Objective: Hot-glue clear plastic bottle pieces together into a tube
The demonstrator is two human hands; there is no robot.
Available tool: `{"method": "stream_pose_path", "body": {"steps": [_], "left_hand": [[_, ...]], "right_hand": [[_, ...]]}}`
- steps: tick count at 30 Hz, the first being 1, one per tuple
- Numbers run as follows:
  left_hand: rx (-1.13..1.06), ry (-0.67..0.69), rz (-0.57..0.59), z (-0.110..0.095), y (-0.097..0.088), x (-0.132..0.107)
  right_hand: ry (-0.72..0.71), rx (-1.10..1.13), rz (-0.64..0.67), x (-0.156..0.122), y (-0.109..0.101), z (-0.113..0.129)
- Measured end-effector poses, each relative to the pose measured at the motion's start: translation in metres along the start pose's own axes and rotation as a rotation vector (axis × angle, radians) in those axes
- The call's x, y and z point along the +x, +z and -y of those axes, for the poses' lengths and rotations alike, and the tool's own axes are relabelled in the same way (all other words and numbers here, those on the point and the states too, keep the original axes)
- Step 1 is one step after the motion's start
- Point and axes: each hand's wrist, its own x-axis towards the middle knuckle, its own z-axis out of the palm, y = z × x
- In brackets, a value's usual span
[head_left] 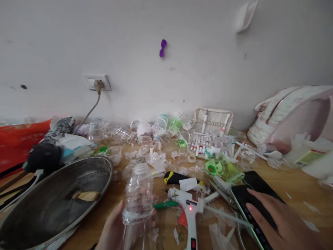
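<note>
A clear plastic bottle stands upright in my left hand. The fingers curl round it from behind and show through its wall; a ridged seam crosses its middle, and its lower end leaves the view. My right hand rests over a phone with a dark screen, its fingers extended and apart on the glass. Between the hands lies a white hot glue gun with a red light lit and a glue stick at its back. Beyond it is a black and yellow utility knife. Scissors lie beside the phone.
At left is a large metal basin with a pale block inside. Cut plastic bottles, scraps and green pieces crowd the back. Markers lie by an upright case. A backpack stands right.
</note>
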Motion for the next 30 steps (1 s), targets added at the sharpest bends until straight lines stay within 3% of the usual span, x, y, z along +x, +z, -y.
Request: {"method": "stream_pose_path", "body": {"steps": [5,10,13,18,22,26,30], "left_hand": [[-0.025,0.04,0.018,-0.001,0.003,0.002],[-0.041,0.063,0.013,-0.002,0.002,0.005],[-0.038,0.057,-0.024,-0.002,0.007,0.005],[-0.042,0.049,-0.057,-0.003,0.012,0.003],[-0.042,0.05,-0.081,-0.002,0.01,0.002],[-0.053,0.055,-0.107,-0.002,0.007,0.002],[-0.069,0.044,-0.1,-0.002,0.009,0.003]], "right_hand": [[-0.059,-0.044,0.0,-0.017,0.029,-0.033],[-0.205,-0.175,-0.036,-0.017,0.026,-0.042],[-0.205,-0.156,-0.044,-0.019,0.029,-0.044],[-0.062,-0.039,-0.015,-0.024,0.036,-0.042],[-0.1,0.019,-0.104,-0.007,0.019,-0.032],[-0.179,-0.075,-0.144,0.006,0.005,-0.022],[-0.155,-0.258,-0.066,-0.005,0.014,-0.024]]}}
